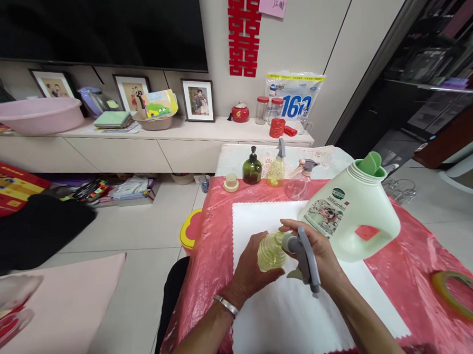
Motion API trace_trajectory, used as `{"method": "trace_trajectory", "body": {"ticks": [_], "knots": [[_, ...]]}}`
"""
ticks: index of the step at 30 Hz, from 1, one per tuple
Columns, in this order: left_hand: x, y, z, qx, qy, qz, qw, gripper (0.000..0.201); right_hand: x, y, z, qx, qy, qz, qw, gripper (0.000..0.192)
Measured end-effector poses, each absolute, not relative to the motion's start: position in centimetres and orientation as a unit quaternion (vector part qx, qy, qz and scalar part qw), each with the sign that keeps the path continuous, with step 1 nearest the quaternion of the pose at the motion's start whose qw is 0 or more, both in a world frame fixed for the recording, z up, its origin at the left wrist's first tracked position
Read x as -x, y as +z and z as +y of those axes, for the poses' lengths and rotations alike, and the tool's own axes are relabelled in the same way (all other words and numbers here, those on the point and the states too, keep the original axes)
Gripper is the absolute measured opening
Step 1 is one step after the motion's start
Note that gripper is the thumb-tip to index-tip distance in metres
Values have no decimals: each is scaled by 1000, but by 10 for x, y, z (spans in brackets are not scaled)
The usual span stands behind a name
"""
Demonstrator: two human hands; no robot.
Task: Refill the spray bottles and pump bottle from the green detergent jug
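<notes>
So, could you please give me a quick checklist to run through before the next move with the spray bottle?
1. Left hand grips the spray bottle: ok.
2. Right hand on the grey sprayer head: ok.
3. Head fully screwed on: cannot tell.
4. Bottle over the white mat: ok.
5. Big jug clear of the hands: not ok, it sits right beside the right hand.
6. Jug cap sealed: cannot tell.
</notes>
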State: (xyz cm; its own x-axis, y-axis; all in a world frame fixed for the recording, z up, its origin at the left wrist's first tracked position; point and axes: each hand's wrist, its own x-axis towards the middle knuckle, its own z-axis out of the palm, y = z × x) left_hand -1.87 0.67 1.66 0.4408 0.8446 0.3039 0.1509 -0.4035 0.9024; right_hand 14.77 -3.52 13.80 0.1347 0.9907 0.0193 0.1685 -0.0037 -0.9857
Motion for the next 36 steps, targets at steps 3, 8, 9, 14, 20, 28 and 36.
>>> {"method": "trace_trajectory", "body": {"ticks": [3,8,9,14,20,28,36], "knots": [[20,17,6,-732,404,339,431,85,-147,138,-36,573,447,-470,501,52],[21,19,6,-730,400,339,438,84,-142,135,-37,578,482,-403,521,52],[20,20,6,-730,400,338,439,83,-141,135,-37,580,486,-390,525,52],[18,21,5,-721,397,360,438,82,-142,138,-43,574,504,-358,537,53],[21,23,4,-727,409,323,448,84,-146,155,-75,579,377,-505,518,57],[21,26,3,-724,409,322,453,86,-137,177,-74,607,-36,-716,343,36],[21,24,4,-732,416,313,440,85,-151,198,-50,571,-40,-785,238,26]]}}
